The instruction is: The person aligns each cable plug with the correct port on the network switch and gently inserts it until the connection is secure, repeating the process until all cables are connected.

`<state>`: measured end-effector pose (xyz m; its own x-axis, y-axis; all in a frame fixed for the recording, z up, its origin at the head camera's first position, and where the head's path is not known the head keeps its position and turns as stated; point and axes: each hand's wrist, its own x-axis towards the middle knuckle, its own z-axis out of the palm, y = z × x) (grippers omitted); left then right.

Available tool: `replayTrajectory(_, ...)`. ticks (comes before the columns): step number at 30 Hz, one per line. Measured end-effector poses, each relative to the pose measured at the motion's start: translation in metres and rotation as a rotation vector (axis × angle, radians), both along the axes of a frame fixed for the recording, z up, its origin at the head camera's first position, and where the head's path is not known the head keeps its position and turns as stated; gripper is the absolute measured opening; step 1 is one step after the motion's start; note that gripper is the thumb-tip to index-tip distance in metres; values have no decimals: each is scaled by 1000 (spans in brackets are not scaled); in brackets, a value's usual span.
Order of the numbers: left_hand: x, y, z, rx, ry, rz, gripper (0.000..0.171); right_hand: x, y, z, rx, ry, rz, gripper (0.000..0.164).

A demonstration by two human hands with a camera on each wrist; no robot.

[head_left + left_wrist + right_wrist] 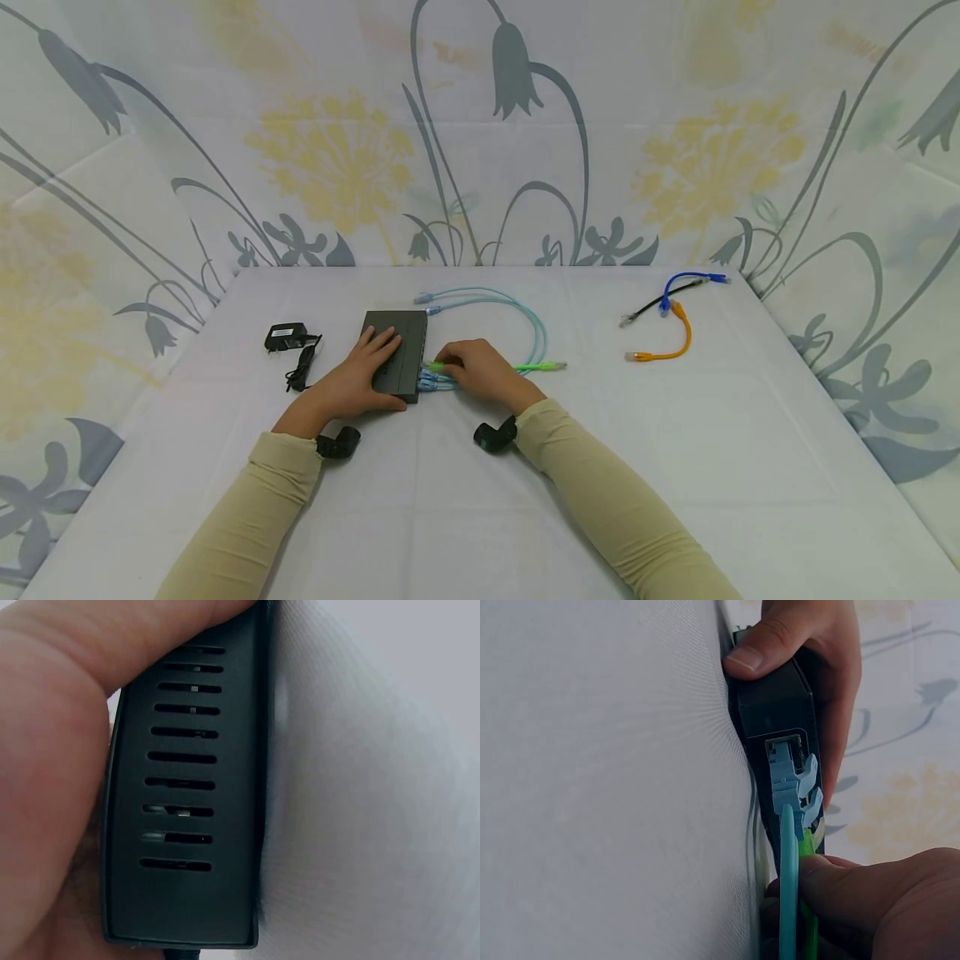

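Note:
A dark network switch (406, 350) lies flat on the white table. My left hand (360, 375) holds it, fingers spread over its top and the thumb against its slotted near side, close up in the left wrist view. My right hand (480, 367) pinches a short bright green network cable (540, 367) close to one plug, right at the switch's port side. The cable's other plug points right. Beside it, light blue plugs (784, 776) sit in neighbouring ports, their blue cables (542, 333) looping behind my right hand. My fingers hide the green plug's tip.
Left of the switch lies a black power adapter (285, 337) with a bundled cord (300, 368). At the back right are short blue (678, 275), black (652, 307) and orange (687, 337) network cables. A flowered curtain (480, 167) rises behind the table.

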<state>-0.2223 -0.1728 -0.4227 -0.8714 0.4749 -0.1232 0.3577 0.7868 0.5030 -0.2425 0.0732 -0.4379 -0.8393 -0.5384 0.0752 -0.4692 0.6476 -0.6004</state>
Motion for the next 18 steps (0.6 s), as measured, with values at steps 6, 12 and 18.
replayTrajectory(6,0,-1,0,-1,3,2,109,-1,-2,-1,0,-7,0,18)
replayTrajectory(12,0,0,0,-7,6,4,109,0,-2,0,2,-4,-10,18)
replayTrajectory(18,-1,1,0,-1,14,2,107,0,-2,0,-6,-7,-12,17)
